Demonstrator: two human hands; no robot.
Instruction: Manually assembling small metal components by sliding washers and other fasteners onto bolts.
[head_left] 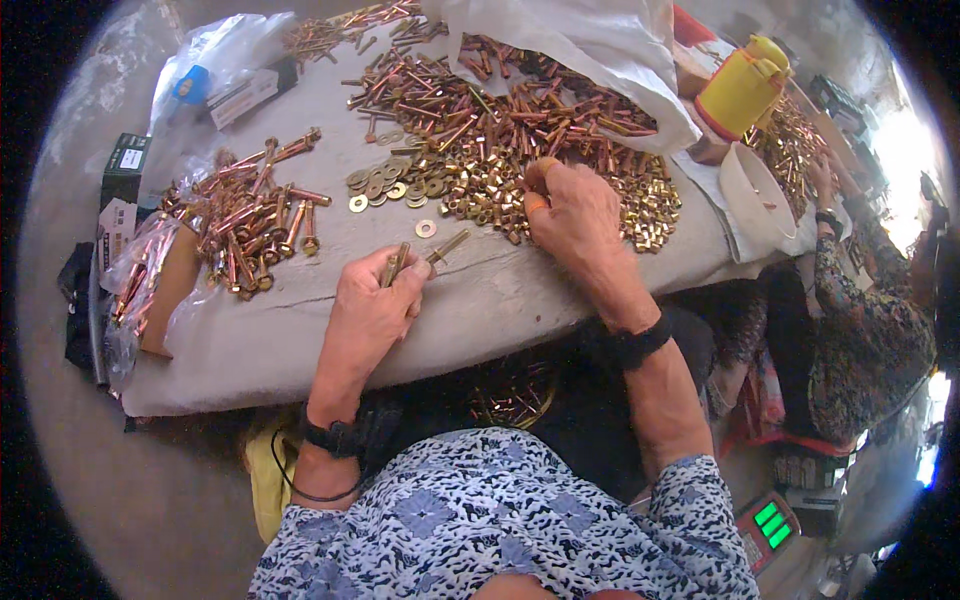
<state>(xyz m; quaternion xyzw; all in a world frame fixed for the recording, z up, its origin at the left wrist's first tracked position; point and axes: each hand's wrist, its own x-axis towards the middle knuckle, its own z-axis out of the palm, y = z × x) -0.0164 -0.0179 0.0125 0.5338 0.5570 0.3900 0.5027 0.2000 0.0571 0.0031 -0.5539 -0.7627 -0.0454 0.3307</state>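
My left hand [372, 300] is closed around a couple of brass-coloured threaded bolts [447, 247], whose ends stick out past the thumb and fingers. Just beyond it a single flat washer [425, 229] lies on the table. My right hand [575, 215] reaches into a heap of small gold nuts [490, 195], fingers bent together at its left part; whatever is between the fingertips is hidden. Left of the nuts is a pile of washers [385, 183]. Behind both spreads a large heap of loose bolts [430, 105].
Assembled bolts [255, 225] are heaped at the left beside an open cardboard box [168, 290]. A white sheet [590, 50] partly covers the far bolts. At the right stand a yellow jug [740, 88] and a white container [757, 200]; another person [870, 310] works there.
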